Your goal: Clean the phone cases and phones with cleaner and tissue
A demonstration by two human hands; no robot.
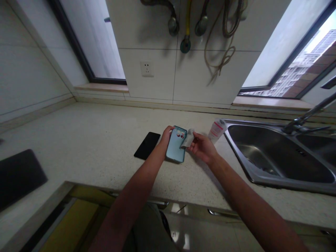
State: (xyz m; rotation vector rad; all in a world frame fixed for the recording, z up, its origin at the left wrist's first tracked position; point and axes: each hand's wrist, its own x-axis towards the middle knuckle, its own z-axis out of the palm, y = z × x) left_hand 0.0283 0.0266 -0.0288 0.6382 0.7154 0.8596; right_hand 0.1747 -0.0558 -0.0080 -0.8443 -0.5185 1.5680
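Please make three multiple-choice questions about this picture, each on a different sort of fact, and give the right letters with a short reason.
1. Where does the black phone lie?
A. In the steel sink
B. On the counter
C. On the window sill

2. What colour is the phone case?
A. Pale blue
B. Red
C. Black

3. What is the left hand doing?
A. Lying open on the counter
B. Holding the black phone
C. Gripping the phone case

1. B: it lies flat on the counter, left of the phone case.
2. A: its back shows pale blue.
3. C: the fingers wrap its top edge, while the right hand holds a grey cloth.
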